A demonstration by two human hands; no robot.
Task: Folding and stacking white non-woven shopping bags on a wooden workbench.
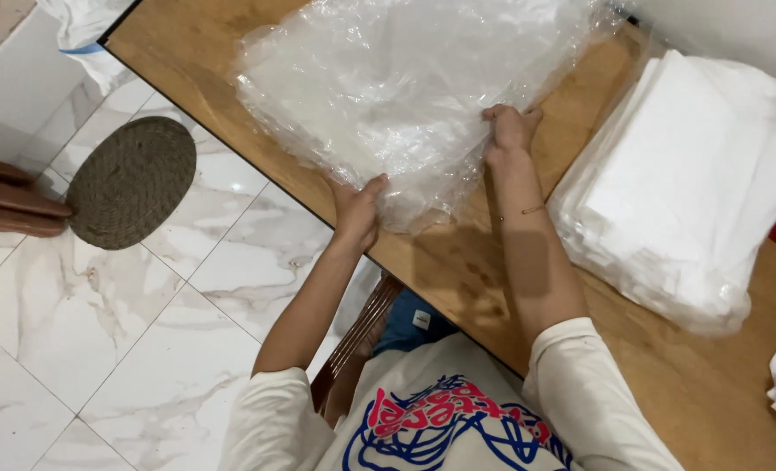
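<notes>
Both hands grip a crinkled clear plastic bag stack [388, 96] lying on the brown wooden surface [458, 262]. Left hand [356, 209] fingers pinch its near edge at the surface rim; right hand [510, 131] fingers close on the right edge, fingertips hidden under film. Stack's top is cut off by the frame. White folded sheet pile in clear wrap [693, 192] sits right, partly cropped. Round woven mat [131, 181] on marble floor.

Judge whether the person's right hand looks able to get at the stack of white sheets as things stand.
Probably yes: the right hand grips the clear plastic bags, and the stack of white sheets lies just beside it with bare wooden table between. It would need to release its grip first.
</notes>
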